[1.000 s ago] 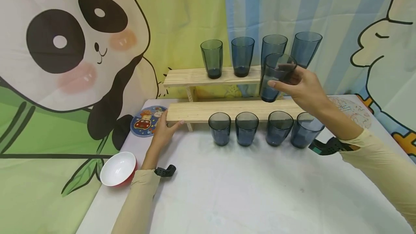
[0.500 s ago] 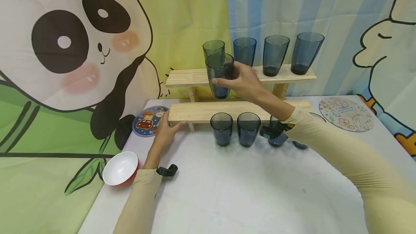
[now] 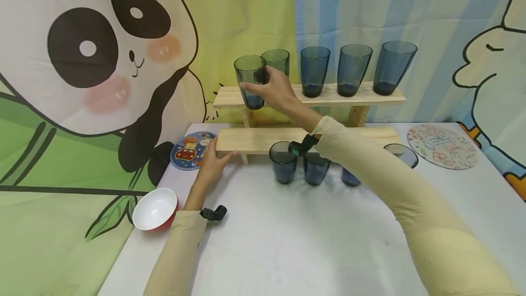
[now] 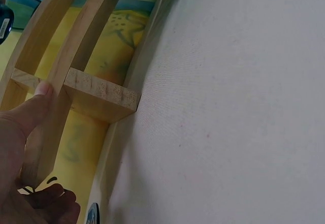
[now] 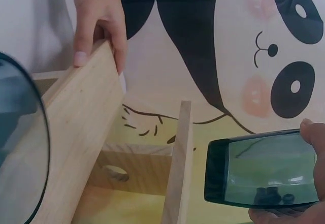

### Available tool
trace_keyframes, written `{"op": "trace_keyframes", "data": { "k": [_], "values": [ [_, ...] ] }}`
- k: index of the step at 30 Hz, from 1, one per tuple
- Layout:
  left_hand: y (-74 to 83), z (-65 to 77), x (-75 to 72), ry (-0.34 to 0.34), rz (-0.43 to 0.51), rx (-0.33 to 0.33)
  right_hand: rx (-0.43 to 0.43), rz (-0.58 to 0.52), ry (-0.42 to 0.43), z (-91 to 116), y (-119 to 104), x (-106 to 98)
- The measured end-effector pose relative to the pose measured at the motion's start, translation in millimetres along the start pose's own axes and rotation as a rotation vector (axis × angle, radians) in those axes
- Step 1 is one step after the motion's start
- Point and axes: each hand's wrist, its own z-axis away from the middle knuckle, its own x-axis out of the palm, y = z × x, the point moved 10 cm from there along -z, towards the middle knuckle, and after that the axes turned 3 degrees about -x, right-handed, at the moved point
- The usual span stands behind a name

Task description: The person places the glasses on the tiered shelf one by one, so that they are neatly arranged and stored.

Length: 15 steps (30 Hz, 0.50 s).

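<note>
My right hand (image 3: 278, 88) grips a blue-tinted glass tumbler (image 3: 248, 76), thumb in front, at the left end of the upper shelf (image 3: 341, 98). In the right wrist view this tumbler (image 5: 264, 168) appears sideways, its thick base away from the fingers and off the shelf's edge. Several similar tumblers (image 3: 315, 71) stand in a row on that shelf; the leftmost is partly behind the held one. My left hand (image 3: 211, 163) holds the left end of the lower wooden shelf (image 3: 259, 140); in the left wrist view its thumb lies on the board's edge (image 4: 61, 76).
Shorter blue tumblers (image 3: 283, 163) stand on the white table before the rack, partly hidden by the right sleeve. A white-and-red bowl (image 3: 155, 209) and a blue round mat (image 3: 192, 150) lie left; a patterned round mat (image 3: 443, 146) lies right. Printed cloth hangs behind.
The right hand has carried the tumbler leftward across the rack's front, from its right side to the upper shelf's left end, rising slightly lately. The left hand keeps its hold on the lower shelf.
</note>
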Motion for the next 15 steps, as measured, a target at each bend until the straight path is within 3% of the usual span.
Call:
{"op": "trace_keyframes", "data": {
  "k": [9, 15],
  "values": [
    [1.6, -1.0, -0.6, -0.003, 0.0, 0.008, 0.067, 0.071, 0.012, -32, 2, 21],
    [1.0, -0.9, -1.1, 0.002, -0.013, 0.009, 0.086, 0.01, 0.042, -45, 5, 35]
  ]
}}
